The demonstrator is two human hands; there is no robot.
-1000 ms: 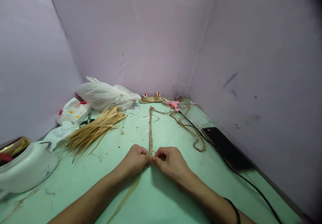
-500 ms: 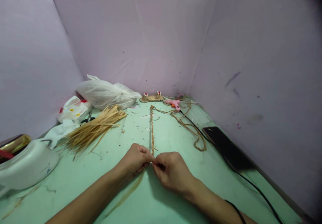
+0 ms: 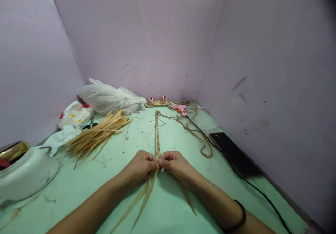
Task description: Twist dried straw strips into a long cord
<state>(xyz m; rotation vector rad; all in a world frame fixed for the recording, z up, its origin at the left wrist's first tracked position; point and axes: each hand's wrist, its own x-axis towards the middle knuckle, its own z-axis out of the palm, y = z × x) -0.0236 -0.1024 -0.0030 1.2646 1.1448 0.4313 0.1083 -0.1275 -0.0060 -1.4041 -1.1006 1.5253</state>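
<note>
- Tan braid [image 3: 158, 132] lies lengthwise on the green tabletop [image 3: 168, 199], near end between the two hands, far end knotted.
- Left hand [image 3: 144, 165]: fingers curled, thumb and fingertips closed in a pinch at the braid's near end.
- Right hand [image 3: 174, 164]: same kind of pinch, thumb against curled fingers, fingertips touching or almost touching the left's; exact grip on the strands too small to tell.
- Loose strips [image 3: 143, 202] trail toward the viewer from under the left hand; another strip [image 3: 188, 199] sticks out below the right hand.
- Black band [image 3: 238, 218] around right forearm.
- Thin brown cord [image 3: 195, 132] runs right from the knotted end, loops loosely on the tabletop.
- Pink glue gun [image 3: 181, 109] at the back, right of the knot; black cable [image 3: 265, 195] runs from it past a dark phone [image 3: 236, 153], lying flat at right.
- Bundle of dry straw [image 3: 97, 134] on the left, dark-handled tool partly hidden behind it.
- White plastic bag [image 3: 110, 97] behind the bundle, white packet [image 3: 76, 116] with red and yellow marks beside it.
- White container [image 3: 28, 174] at left edge, contents partly cut off.
- Woven piece [image 3: 156, 103] with red-and-white bits, by the back wall [image 3: 147, 41].
</note>
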